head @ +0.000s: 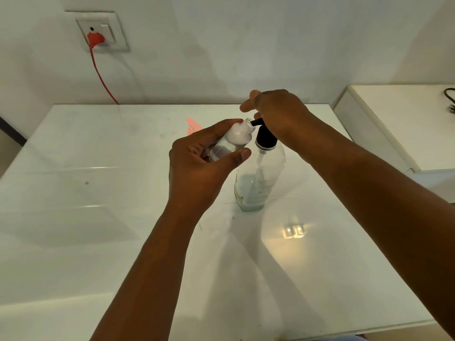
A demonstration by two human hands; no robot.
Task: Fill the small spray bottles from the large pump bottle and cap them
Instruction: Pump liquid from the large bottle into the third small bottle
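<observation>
Currently the left hand (202, 166) has fingers and thumb curled round a small spray bottle (232, 140), uncapped and tilted, its open neck touching the black nozzle tip of the large pump bottle (258, 178), which stands upright on the white table (86, 217) just at the small bottle's 4 o'clock. The right hand (275, 114) rests on top of the black pump head (264, 135), index finger and thumb sticking out straight toward 9 o'clock; the other fingers are hidden, so their state I cannot tell. Small bottle shows white foam inside; an orange plug (96, 38) sits in the wall socket (102, 30) at 11 o'clock of the frame.
</observation>
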